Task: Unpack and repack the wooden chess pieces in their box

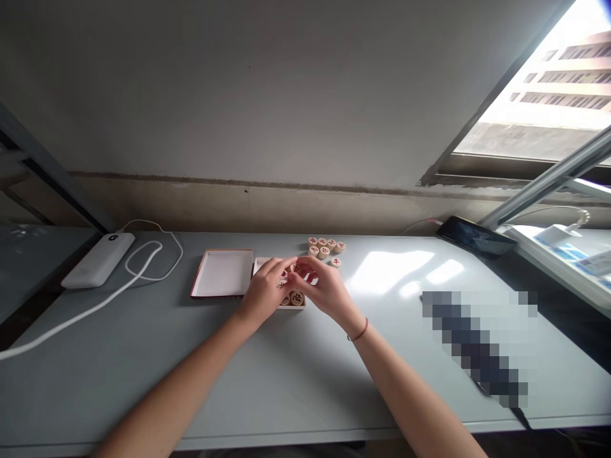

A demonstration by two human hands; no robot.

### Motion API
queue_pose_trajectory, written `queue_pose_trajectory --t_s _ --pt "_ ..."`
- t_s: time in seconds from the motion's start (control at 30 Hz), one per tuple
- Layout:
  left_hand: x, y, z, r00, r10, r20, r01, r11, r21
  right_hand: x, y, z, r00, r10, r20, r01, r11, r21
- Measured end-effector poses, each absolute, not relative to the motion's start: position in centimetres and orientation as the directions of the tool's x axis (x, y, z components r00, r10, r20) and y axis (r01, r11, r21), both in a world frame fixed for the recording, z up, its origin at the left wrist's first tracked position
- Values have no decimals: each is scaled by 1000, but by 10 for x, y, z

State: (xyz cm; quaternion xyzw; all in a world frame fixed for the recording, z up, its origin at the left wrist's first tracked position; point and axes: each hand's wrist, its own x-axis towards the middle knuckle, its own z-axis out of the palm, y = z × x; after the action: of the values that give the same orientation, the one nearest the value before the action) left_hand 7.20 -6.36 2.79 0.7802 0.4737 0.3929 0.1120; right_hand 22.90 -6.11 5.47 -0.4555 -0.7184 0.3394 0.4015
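Note:
My left hand and my right hand meet over a shallow white box. Between their fingertips is a round wooden Chinese chess piece, pinched from both sides. The fingers cover part of it. Inside the box, more pieces with dark characters, such as one chess piece, lie at the near right; my left hand hides much of the rest. Just beyond my right hand, several pieces with red characters stand on the desk. A box lid with a red edge lies inside-up left of the box.
A white power bank with a looping white cable occupies the desk's left side. To the right are a dark phone and a pixelated dark object. A wall closes off the back of the grey desk.

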Motion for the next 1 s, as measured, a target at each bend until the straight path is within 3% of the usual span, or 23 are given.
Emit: queue_pose_trajectory --t_s 0.13,0.2,0.3,0.4,0.5,0.7,1.0 --pt "64 -58 32 232 817 528 761 -491 425 259 -41 46 -53 948 313 611 279 -741" --pt "53 -52 34 161 840 519 838 -394 377 279 -27 36 49 942 331 765 177 -619" --pt "32 -41 34 28 901 433 918 -194 345 299 -15 20 105 955 277 852 57 -520" --pt "14 -34 32 16 970 242 919 -109 378 304 -12 9 87 967 241 873 42 -486" --pt "7 -32 32 65 987 150 900 -123 417 300 -13 4 60 965 254 886 65 -458" --pt "14 -35 34 108 989 99 876 -142 462 298 -11 -1 81 948 308 889 71 -452" --pt "22 -37 37 41 997 61 884 -64 463 299 -2 -11 119 930 346 857 79 -508"
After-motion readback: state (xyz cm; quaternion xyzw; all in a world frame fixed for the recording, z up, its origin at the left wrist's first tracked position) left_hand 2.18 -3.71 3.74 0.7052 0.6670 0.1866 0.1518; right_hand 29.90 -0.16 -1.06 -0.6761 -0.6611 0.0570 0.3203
